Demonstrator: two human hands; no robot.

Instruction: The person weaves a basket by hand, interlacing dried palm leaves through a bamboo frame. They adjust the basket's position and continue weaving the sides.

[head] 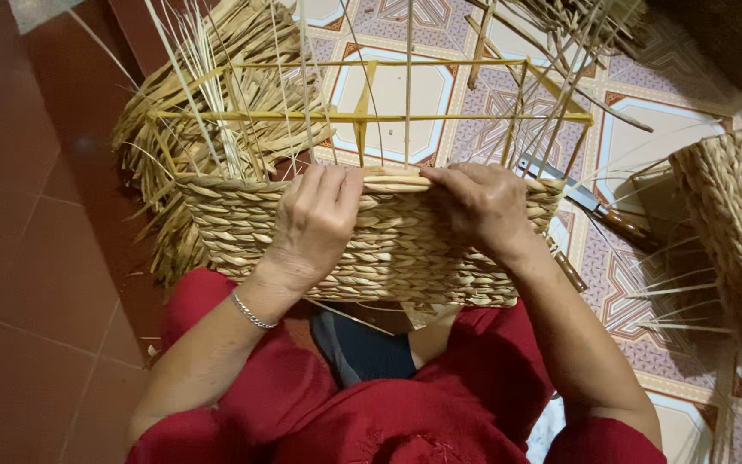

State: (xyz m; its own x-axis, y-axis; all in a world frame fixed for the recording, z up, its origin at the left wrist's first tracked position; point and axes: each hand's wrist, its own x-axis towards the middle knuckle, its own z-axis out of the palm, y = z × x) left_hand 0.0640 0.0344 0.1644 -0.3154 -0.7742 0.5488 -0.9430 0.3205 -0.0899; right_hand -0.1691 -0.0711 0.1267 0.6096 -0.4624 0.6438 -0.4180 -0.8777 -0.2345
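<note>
The top row of a half-woven basket (371, 249) is being laid: a twisted straw strand (392, 180) is pinched by left hand (315, 219) and right hand (483, 206) fingers. Next, threading behind the adjacent upright stake (408, 86) appears required.

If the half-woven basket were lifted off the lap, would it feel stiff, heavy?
The basket is probably light, being woven straw on a thin open frame. Its woven wall likely holds shape, while the loose upright strands would probably flop.

The half-woven basket (388, 249) was of dry, matt, rough twisted straw rope on a thin yellow frame (371, 116). The floor (646, 137) was smooth, patterned, glossy tile; the knife (590, 204) showed a metal blade and wooden handle.
</note>
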